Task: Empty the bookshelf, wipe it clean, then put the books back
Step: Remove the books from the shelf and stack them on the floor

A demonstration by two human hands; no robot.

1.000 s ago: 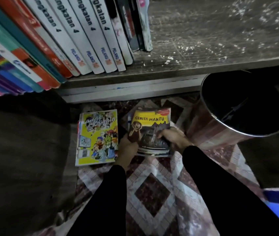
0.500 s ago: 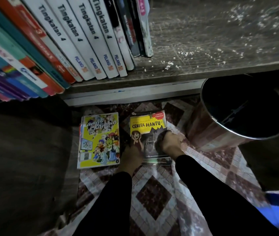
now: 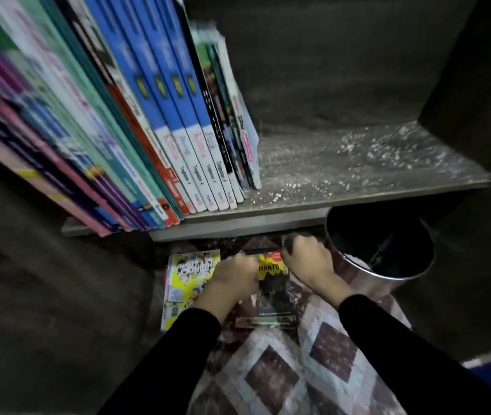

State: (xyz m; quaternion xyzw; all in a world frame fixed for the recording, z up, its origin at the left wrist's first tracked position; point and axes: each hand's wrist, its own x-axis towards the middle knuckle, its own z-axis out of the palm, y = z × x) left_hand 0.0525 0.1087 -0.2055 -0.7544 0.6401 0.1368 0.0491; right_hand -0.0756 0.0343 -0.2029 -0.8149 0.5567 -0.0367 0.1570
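Grey wood of the shelf, flecked with white specks over its bare right part. On its left part, a row of books standing spine-out and leaning left, with blue and white spines at the row's right end, pink and purple at its left. Below and nearer, on the patterned rug, two more lying flat side by side: a yellow comic at left, cover up, and just right of it the dark Hantu book, yellow title band at its far end. Left hand over the gap between the two, covering the Hantu book's far left corner; fingers curled inward and blurred, so cannot tell whether pinching the cover or holding nothing. Right hand at the far right corner of the same book, knuckles up, fingers curled tight; cannot tell whether gripping anything either. Black sleeves on both arms. Right of the hands, below the shelf's near edge, a round metal bin standing upright, dark inside.
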